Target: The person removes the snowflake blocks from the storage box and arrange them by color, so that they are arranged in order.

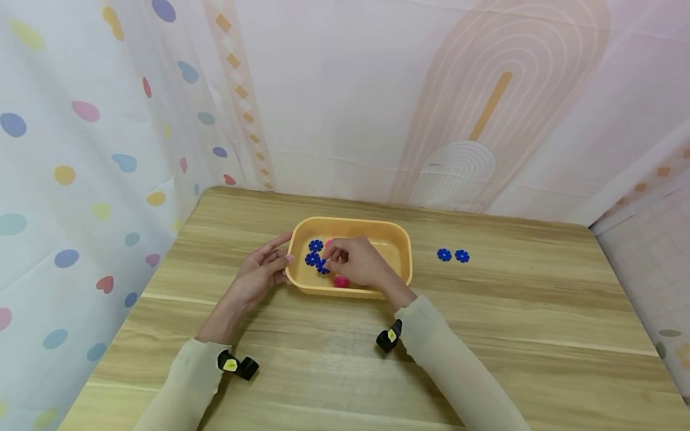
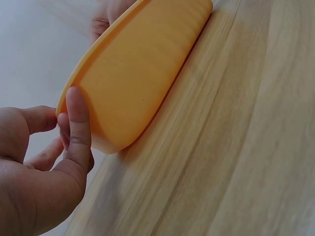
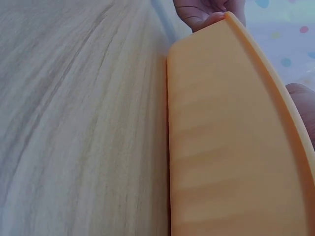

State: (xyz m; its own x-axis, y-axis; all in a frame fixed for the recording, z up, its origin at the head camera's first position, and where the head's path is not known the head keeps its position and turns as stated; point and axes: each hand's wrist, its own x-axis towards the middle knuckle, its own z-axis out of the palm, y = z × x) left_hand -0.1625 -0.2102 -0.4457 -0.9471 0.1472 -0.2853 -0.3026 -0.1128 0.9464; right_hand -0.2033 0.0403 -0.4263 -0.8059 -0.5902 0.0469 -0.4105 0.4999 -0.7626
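An orange-yellow plastic basin stands on the wooden table. My left hand holds its left end, thumb and fingers at the rim, as the left wrist view also shows. Over the inside of the basin, my right hand has its fingers bent and pinches a blue notched snowflake disc between thumb and fingertips. More blue snowflake discs lie beside it at the basin's left end. A pink piece rests near the front wall, and another pink piece is mostly hidden behind the right hand.
Two blue snowflake discs lie side by side on the table to the right of the basin. The wooden table reaches back to a patterned curtain. Another dotted curtain hangs along the left side.
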